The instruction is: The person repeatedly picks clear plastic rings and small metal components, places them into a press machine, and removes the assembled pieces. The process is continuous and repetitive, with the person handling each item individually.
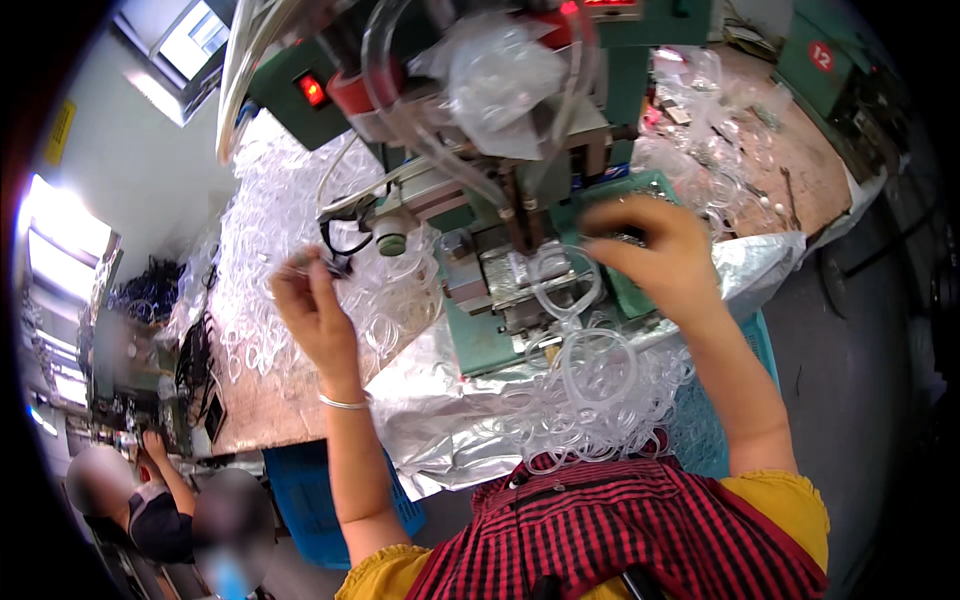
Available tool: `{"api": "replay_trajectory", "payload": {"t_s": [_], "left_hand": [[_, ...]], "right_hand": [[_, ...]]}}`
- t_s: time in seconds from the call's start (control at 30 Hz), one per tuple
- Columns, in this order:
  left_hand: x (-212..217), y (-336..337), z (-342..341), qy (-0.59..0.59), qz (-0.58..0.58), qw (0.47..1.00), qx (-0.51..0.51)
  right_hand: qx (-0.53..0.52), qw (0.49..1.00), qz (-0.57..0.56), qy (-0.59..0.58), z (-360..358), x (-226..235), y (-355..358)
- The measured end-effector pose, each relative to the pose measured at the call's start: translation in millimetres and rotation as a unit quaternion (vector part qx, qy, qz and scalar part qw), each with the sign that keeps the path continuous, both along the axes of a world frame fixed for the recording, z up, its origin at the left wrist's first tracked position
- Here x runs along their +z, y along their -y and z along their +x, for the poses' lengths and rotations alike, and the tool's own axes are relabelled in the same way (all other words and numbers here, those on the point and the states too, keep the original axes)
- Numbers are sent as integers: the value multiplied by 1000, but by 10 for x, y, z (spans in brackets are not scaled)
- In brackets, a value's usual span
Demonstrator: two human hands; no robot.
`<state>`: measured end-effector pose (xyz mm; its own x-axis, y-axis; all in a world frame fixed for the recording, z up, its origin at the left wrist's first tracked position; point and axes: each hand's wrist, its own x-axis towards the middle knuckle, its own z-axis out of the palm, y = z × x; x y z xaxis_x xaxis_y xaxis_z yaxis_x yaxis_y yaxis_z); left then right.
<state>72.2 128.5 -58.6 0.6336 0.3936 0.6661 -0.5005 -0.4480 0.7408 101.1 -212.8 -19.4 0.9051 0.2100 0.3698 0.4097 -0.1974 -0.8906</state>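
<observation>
My left hand is raised over a heap of clear plastic loops, left of a green bench machine. Its thumb and fingertips come together beside a dark part near a black cable; what they pinch, if anything, I cannot make out. My right hand hovers at the machine's right side, over a green tray. Motion smears its fingers, so its grip is unclear. Between the hands, a clear ring lies on the metal fixture under the machine's head. More clear loops are piled at my lap.
Silvery foil covers the table's front edge. Blue crates stand below. A round green-topped knob juts from the machine's left. Loose plastic pieces are scattered at the right. Another person sits at the far left.
</observation>
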Motion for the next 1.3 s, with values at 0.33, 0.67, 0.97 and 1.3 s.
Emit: {"api": "replay_trajectory", "payload": {"t_s": [0.33,0.67,0.97,1.3], "left_hand": [[-211,534,-329,91,-173,976,-93],[664,1024,-258,211,27,956,-201],[248,1387,-189,256,485,819,-167],[-76,1326,-498,136,376,897,-186]], "right_hand": [[59,976,178,-109,149,-176,-398],[72,979,178,-64,-130,-63,-429],[-245,906,-313,146,288,-1041,506],[-114,868,-371,309,705,-1006,385]]}}
